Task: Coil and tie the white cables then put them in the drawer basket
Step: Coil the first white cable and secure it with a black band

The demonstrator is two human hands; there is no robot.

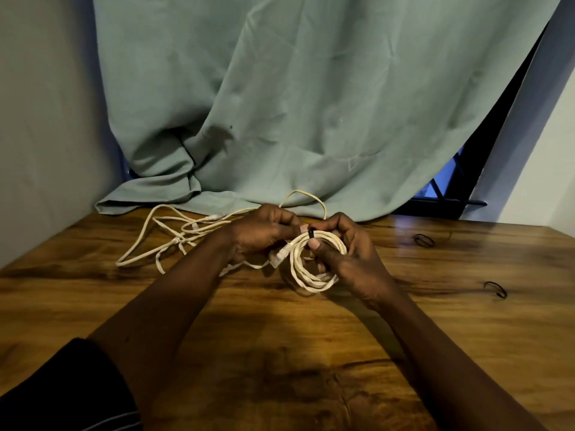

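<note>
Looks like a room in a home rather than a shop or lab. Plain painted walls (46, 119) meeting in a corner, with a wood-grain table (280, 353) set against them. A pale green cloth (311, 88) hung loosely as a makeshift curtain, spilling onto the tabletop, half covering a dark barred window (448, 185). Dim indoor light, blue showing through the gap.

Dim, warm indoor light. The glossy worktop (435, 321) shows a pale bluish sheen near its far right edge, below a blue-lit gap beside the curtain (280, 88). Soft dark shadows pool under the forearms. Wide-angle distortion bends the edges, and detail is slightly soft.
</note>
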